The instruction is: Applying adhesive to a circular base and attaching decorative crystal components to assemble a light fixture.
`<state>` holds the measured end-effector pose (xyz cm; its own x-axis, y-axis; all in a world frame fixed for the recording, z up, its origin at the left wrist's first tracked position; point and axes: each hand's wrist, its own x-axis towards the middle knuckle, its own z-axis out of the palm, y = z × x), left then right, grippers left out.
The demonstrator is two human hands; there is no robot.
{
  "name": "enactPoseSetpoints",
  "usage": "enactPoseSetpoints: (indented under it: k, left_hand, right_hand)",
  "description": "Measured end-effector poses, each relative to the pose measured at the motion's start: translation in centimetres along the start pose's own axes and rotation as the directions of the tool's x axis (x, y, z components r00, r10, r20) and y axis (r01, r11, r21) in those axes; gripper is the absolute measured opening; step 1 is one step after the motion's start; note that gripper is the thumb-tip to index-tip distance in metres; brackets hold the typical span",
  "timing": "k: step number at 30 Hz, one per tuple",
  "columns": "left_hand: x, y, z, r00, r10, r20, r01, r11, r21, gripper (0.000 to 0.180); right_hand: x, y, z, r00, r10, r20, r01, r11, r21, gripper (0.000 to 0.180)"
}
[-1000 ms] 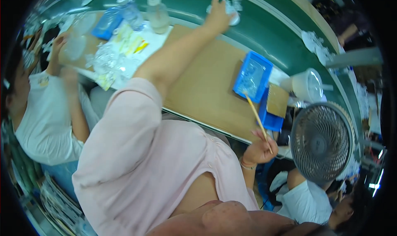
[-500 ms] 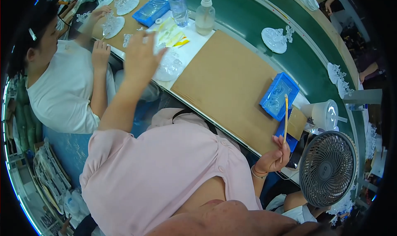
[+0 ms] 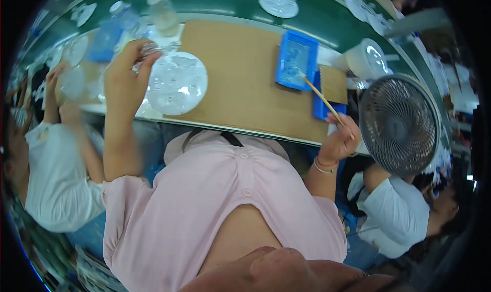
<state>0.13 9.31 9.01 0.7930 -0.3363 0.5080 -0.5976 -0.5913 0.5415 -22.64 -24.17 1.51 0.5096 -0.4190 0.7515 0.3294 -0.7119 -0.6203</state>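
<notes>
My left hand [image 3: 128, 74] is closed on a clear plastic piece [image 3: 162, 47] at the upper left edge of a round white disc [image 3: 197, 82]. Glossy clear shapes lie on the disc, which overlaps the left side of the brown cardboard sheet [image 3: 235, 72]. Whether the piece is joined to the disc I cannot tell. In my right hand [image 3: 340, 138] is a thin wooden stick [image 3: 325, 98], tilted up and left. Its tip is at the lower right part of a shallow blue tray [image 3: 296, 61] with clear, shiny contents.
A dark round fan [image 3: 400, 124] stands right of my right hand, with a lidded plastic cup [image 3: 365, 59] behind it. Two bottles, one clear [image 3: 162, 14], stand back left. Another disc [image 3: 279, 4] lies on the green belt [image 3: 220, 5]. Co-workers sit on both sides.
The view has turned and shifted. My left hand, raised and blurred before, now grips the clear piece, and the disc overlaps the cardboard. The stick in my right hand leans further left.
</notes>
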Motion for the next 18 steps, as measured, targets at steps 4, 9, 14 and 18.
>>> enactPoseSetpoints:
  k: [4, 9, 14, 18]
  left_hand:
    - [2.0, -0.3, 7.3, 0.993, 0.038, 0.116, -0.014, 0.980, -0.200, 0.025]
    - [1.7, 0.6, 12.1, 0.961, 0.241, 0.135, -0.229, 0.968, -0.101, 0.033]
    - [0.6, -1.4, 12.5, 0.974, 0.069, 0.214, -0.021, 0.976, -0.218, 0.032]
    - [0.7, -1.9, 13.0, 0.920, -0.180, 0.349, 0.304, 0.889, -0.343, 0.024]
  right_hand:
    - [1.2, 0.1, 1.5, 0.991, 0.137, 0.007, -0.136, 0.988, -0.071, 0.031]
    - [2.4, 2.7, 3.7, 0.987, 0.143, 0.070, -0.120, 0.956, -0.268, 0.020]
    - [3.7, 4.1, 4.7, 0.976, 0.098, 0.193, -0.020, 0.930, -0.368, 0.020]
    - [4.1, 3.6, 4.6, 0.968, 0.151, 0.203, -0.074, 0.936, -0.344, 0.017]
